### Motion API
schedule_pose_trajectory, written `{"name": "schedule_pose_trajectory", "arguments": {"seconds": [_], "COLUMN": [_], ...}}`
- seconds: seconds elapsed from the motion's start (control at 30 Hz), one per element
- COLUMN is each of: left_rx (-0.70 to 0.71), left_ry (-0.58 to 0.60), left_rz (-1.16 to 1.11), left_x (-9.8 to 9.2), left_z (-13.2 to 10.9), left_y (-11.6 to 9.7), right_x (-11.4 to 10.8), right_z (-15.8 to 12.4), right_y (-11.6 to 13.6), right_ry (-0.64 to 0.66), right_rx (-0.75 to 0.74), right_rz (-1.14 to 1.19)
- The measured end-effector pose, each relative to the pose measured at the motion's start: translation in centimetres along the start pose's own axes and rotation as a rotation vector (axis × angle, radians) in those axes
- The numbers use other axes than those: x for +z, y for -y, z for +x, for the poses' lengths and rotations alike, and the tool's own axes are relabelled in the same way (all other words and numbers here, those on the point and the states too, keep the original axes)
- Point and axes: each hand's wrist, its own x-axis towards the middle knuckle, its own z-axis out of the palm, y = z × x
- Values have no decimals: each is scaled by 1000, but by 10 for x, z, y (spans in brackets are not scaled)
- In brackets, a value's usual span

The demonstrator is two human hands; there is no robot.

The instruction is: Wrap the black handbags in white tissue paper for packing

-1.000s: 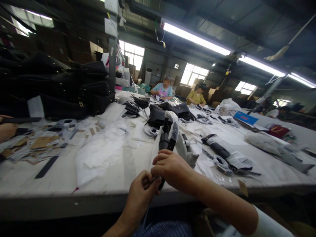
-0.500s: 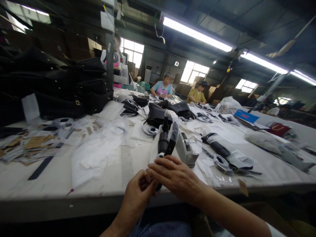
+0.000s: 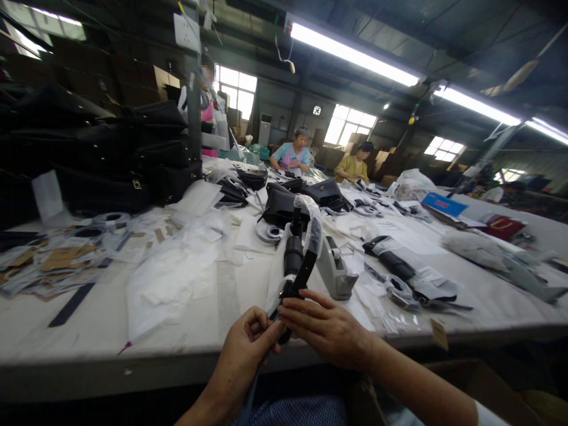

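Observation:
At the near edge of the white table (image 3: 133, 349) my left hand (image 3: 248, 346) and my right hand (image 3: 326, 325) meet on the lower end of a black strap (image 3: 296, 266). The strap rises away from me, partly wrapped in clear plastic and white paper. My left fingers pinch its bottom end. My right fingers curl over the same end from the right, touching the left fingertips. A grey tape dispenser (image 3: 335, 269) stands just behind my right hand.
Black bags (image 3: 110, 154) are stacked at the back left above scattered paper and card scraps. More wrapped straps (image 3: 399, 269) and a black bag (image 3: 284, 207) lie further out. Two seated people (image 3: 293, 157) work at the far end, and another person stands by a post.
My hands have slid a little down and toward me along the strap. My right hand has flattened and its fingers now point left. The view has shifted slightly.

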Motion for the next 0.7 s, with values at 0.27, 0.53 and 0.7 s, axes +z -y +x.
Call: {"name": "schedule_pose_trajectory", "arguments": {"seconds": [0.27, 0.53, 0.7], "left_rx": [153, 328, 357], "left_ry": [49, 140, 251], "left_rz": [211, 573, 402], "left_x": [2, 16, 10], "left_z": [3, 17, 21], "left_y": [8, 3, -9], "right_x": [-12, 16, 3], "right_z": [0, 25, 9], "right_y": [10, -12, -20], "right_ry": [-452, -212, -251], "right_rx": [980, 1308, 1433], "right_rz": [300, 583, 690]}}
